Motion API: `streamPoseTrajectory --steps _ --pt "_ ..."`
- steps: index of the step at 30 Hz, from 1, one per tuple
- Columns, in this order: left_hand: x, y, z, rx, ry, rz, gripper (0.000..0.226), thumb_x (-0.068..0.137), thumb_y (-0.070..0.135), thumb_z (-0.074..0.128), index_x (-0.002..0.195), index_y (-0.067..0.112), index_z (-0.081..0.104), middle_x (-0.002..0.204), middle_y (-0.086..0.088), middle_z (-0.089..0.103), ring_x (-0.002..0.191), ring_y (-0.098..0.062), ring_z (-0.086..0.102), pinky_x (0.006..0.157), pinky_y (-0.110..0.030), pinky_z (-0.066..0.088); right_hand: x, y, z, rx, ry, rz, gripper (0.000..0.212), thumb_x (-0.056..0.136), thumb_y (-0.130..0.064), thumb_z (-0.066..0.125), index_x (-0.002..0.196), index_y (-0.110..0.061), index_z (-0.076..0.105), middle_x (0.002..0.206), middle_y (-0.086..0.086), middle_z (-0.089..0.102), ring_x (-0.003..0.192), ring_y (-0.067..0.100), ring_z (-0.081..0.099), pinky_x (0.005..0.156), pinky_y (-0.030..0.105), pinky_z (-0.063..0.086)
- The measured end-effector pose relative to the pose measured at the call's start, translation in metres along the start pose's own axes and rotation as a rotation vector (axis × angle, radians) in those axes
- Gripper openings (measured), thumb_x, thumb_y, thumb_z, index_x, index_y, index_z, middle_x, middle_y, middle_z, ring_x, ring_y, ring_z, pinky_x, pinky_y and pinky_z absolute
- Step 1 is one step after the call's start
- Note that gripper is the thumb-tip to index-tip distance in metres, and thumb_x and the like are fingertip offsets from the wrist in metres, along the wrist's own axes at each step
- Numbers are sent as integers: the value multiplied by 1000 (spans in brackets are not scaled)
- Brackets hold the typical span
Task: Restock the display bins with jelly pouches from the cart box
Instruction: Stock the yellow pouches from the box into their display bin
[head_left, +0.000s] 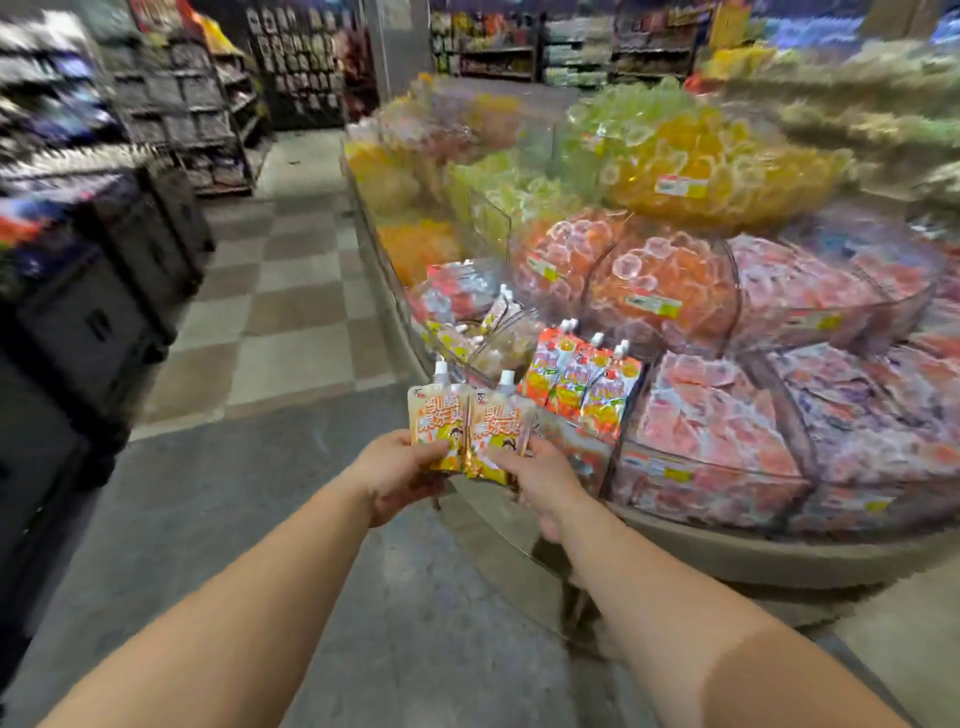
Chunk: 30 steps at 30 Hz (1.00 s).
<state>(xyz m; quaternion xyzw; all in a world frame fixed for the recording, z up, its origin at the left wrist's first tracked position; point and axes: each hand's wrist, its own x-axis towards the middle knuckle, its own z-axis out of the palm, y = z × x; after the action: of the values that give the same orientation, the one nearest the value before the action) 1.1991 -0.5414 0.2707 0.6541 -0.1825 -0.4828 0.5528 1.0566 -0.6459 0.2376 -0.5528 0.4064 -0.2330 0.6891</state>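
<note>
**Two hands hold jelly pouches in front of a shop display**

Seen from the person's head, both bare arms reach forward over a grey floor. The left hand (397, 470) and the right hand (540, 480) hold two pale orange-and-cream spouted jelly pouches with white caps (470, 423), side by side and upright. The fingers of each hand are closed around the bottom corners of the pouches, left hand on the left pouch, right hand on the right one.

The pouches are held in the air just in front of the round tiered display stand with clear plastic bins (727, 551). In the nearest bin, three orange-and-red spouted pouches (582, 387) stand upright in a row. Neighbouring bins are heaped with pink, orange, yellow and green sweets, blurred. Dark shelving (104, 249) lines the aisle to the left, over a checkered tile floor (280, 312).
</note>
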Motion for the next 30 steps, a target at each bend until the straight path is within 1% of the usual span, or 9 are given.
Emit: streamPoseTrajectory --steps 3,7,11,16,18,22,25,27,30 --pt "54 16 -6 6 21 8 14 92 10 61 106 9 60 88 -7 68 72 -17 62 68 -30 52 58 -9 0 -3 -16 34 24 84 -32 70 102 -18 62 108 4 69 92 21 64 64 28 47" --pt "119 44 -3 -21 51 -10 11 92 9 60 103 12 61 81 -3 69 64 -12 64 68 -30 49 130 -38 -10 -87 -44 1 14 89 -25 66 101 -19 63 103 5 69 81 17 60 59 25 47" --pt "175 78 -14 -63 127 30 11 92 7 60 102 10 62 85 -8 69 72 -19 61 67 -32 49 196 -70 -10 -166 -38 -49 10 87 -24 69 90 -20 61 88 2 64 67 16 56 62 34 50" --pt "227 109 -29 -67 166 31 9 93 7 58 95 15 61 84 -4 68 72 -18 62 71 -31 48 248 -91 3 -146 -63 -53 12 90 -23 66 85 -17 57 81 0 56 66 12 51 58 24 49" --pt "253 125 -36 -30 178 52 10 93 8 59 94 18 61 84 -1 67 70 -13 58 69 -29 44 273 -97 9 -154 -17 -71 16 88 -25 68 79 -18 57 79 -2 59 68 13 53 62 26 47" --pt "308 154 -49 27 155 107 11 91 8 61 92 18 59 86 0 65 69 -12 54 67 -29 38 316 -116 24 -178 128 -130 23 84 -27 72 75 -10 60 91 14 69 86 26 64 81 37 49" --pt "354 176 -63 38 91 123 10 92 7 60 91 17 59 82 -1 65 66 -12 55 61 -26 42 350 -131 35 -86 261 -128 21 90 -19 67 91 1 63 85 14 64 80 21 58 64 27 46" --pt "384 189 -75 53 22 142 9 91 6 60 98 10 63 85 -5 70 70 -20 64 59 -27 51 376 -135 42 -38 373 -129 11 91 -16 65 91 -5 62 78 6 59 68 15 50 52 23 40" --pt "428 211 -95 182 -102 148 15 88 7 65 103 5 66 94 -12 74 78 -26 69 71 -35 55 415 -132 51 -82 507 -71 13 91 -18 65 87 -7 58 79 9 58 74 18 50 63 31 42"
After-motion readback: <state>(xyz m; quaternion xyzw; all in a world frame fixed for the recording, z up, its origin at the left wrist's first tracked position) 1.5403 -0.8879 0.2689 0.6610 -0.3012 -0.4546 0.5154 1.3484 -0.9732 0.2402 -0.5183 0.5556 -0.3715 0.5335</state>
